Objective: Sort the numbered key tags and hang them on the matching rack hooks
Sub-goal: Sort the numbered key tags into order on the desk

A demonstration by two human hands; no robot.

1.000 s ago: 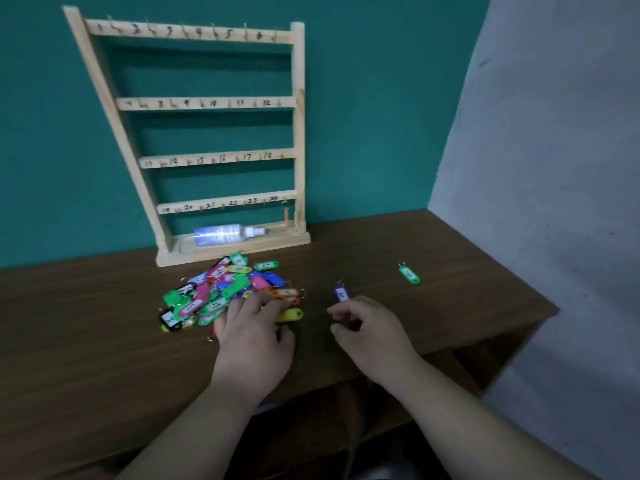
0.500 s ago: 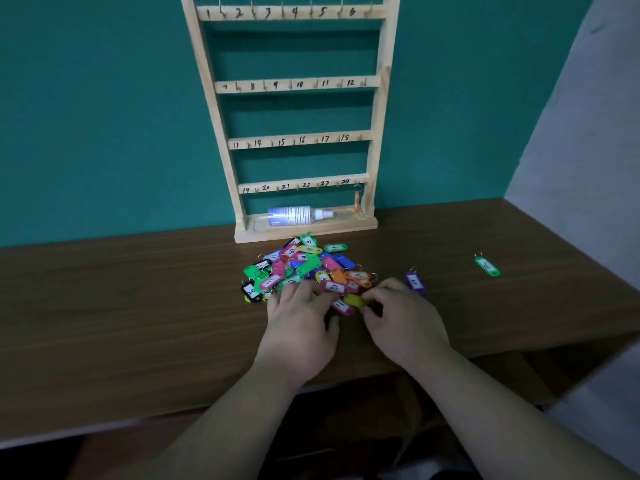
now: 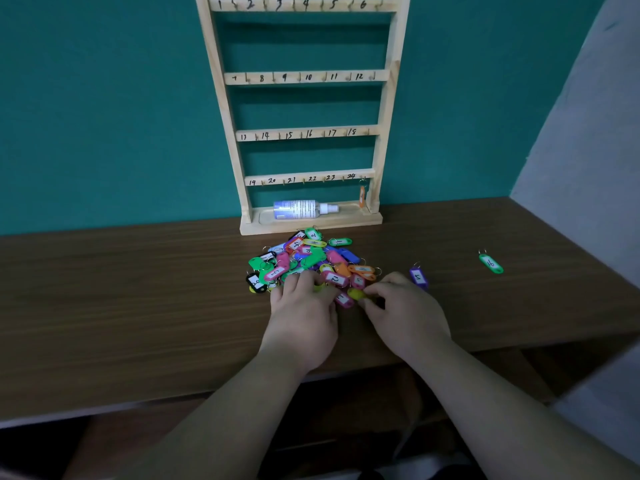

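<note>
Teal wall point(image 3: 104, 98) backs a brown wooden bench point(image 3: 138, 306), where a wooden rack point(image 3: 384, 133) with four rails numbered 1 to 24 stands upright. One orange tag point(image 3: 362, 196) hangs from the hook beside 24, and a spray bottle point(image 3: 298, 209) lies on its side in the rack's base. A pile of coloured key tags point(image 3: 308, 258) sits just before the rack. The person's left hand point(image 3: 303, 317) rests on the pile's near edge, fingers extended. The right hand point(image 3: 405, 313) pinches a yellow tag point(image 3: 356, 294) between thumb and forefinger. A purple tag point(image 3: 418, 277) lies just beside that hand; a green tag marked 16 point(image 3: 490, 264) lies well apart, to the right.
</note>
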